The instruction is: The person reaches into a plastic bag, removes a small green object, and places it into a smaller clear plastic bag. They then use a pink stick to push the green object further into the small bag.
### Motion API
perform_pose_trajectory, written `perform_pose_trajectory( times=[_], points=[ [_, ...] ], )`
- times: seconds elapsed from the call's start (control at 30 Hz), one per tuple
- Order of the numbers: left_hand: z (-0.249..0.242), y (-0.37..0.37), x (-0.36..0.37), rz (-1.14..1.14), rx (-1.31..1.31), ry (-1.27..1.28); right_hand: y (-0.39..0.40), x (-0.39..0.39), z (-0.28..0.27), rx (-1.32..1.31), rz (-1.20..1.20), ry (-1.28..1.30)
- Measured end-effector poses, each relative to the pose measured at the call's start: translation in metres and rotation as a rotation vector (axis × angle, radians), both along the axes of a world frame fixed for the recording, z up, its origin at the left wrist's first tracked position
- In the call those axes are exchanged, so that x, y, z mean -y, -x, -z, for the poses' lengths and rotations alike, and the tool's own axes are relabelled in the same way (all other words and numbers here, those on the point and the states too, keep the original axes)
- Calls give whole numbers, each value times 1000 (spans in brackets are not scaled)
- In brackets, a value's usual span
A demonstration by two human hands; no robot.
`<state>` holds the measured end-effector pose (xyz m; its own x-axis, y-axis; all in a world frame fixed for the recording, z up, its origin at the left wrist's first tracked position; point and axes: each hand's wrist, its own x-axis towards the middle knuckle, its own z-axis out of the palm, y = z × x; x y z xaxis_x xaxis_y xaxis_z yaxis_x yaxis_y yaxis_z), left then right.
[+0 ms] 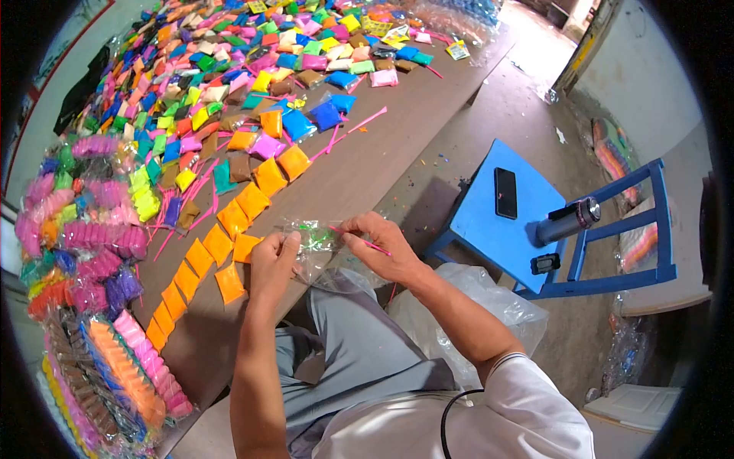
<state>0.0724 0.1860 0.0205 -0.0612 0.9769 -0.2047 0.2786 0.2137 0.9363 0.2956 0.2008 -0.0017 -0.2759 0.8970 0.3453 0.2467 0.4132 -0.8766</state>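
Note:
Over the table's near edge, my left hand (272, 264) pinches the left side of a clear plastic bag (310, 260) with green print. My right hand (382, 246) is closed at the bag's right side, on a thin pink plastic stick (378, 249) whose ends show past the fingers. Whether those fingers also grip the bag is hidden. Beside my left hand, flat orange packets (217, 243) lie in a slanting row on the brown table (336, 180). One orange packet (229, 284) sits apart, close to my left wrist.
A big heap of coloured packets (229, 69) covers the far table, with bundled packets (99, 245) at left. On the right, a blue chair (478, 203) holds a phone (505, 193), a flask (562, 223) and a small black object (545, 264). Clear plastic sheeting (489, 298) lies below.

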Motion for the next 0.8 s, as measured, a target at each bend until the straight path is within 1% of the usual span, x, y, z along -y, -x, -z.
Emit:
perform_pose_trajectory(
  times=[0.07, 0.13, 0.17, 0.2, 0.23, 0.27, 0.3, 0.33, 0.37, 0.43, 0.47, 0.53, 0.63, 0.67, 0.73, 0.8],
  points=[
    [5, -1, -2, -20, -29, 9, 1, 1, 0, 17, 41, -12],
    [13, -2, -3, -14, -169, -45, 3, 3, 0, 34, 83, -22],
    [15, -3, -3, -13, -169, -44, 6, 4, 0, 44, 122, -115],
    [16, -4, -3, -34, -254, -71, 8, 6, -1, 54, 159, -208],
    [17, -6, -3, -55, -340, -99, 12, 8, -3, 54, 159, -208],
    [17, -7, -3, -55, -339, -98, 17, 10, -6, 64, 131, -298],
    [17, -8, -3, -59, -395, -124, 22, 12, -8, 74, 103, -388],
    [17, -10, -2, -63, -451, -150, 27, 14, -9, 143, 91, -377],
    [15, -11, -1, -64, -451, -147, 30, 12, -5, 144, 90, -375],
    [10, -13, 1, -33, -577, -241, 33, 9, 6, 287, 151, -392],
    [9, -14, 1, -35, -577, -239, 31, 5, 10, 287, 148, -391],
    [6, -18, 3, -61, -613, -244, 22, -2, 13, 379, 239, -457],
    [1, -21, 4, -62, -653, -208, 17, -6, 10, 388, 280, -457],
    [2, -22, 4, -61, -651, -208, 17, -4, 8, 391, 282, -457],
    [3, -21, 4, -79, -639, -196, 25, 5, -3, 277, 218, -530],
    [4, -22, 4, -73, -647, -207, 36, 9, 2, 299, 174, -545]
  ],
)
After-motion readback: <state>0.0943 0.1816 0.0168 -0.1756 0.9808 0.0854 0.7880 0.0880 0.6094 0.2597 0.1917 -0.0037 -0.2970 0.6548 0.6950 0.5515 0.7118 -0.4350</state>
